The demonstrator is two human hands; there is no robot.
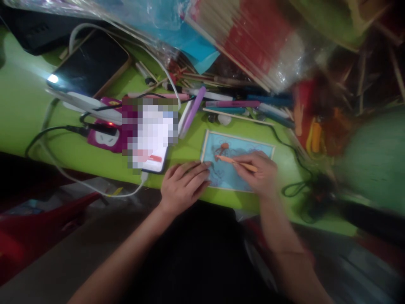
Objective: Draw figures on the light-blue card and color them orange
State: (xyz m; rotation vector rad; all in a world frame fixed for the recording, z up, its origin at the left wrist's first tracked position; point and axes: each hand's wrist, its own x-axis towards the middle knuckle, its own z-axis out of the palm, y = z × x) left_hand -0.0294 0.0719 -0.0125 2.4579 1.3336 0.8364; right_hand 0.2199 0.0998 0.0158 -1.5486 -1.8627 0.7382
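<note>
A light blue picture panel with a thin pale frame lies on the green table, bearing dark line drawing and an orange-coloured patch. My right hand is closed round a slim orange pen, its tip at the drawing just below the orange patch. At the panel's left edge, my left hand rests palm down with fingers stretched out, the fingertips touching the frame. Both hands are slightly blurred.
A lit phone with a charging cable stands left of the panel, by a purple power strip. A dark phone shines its light. Loose pens, wooden sticks and plastic packets crowd the back; a blurred green round object sits right.
</note>
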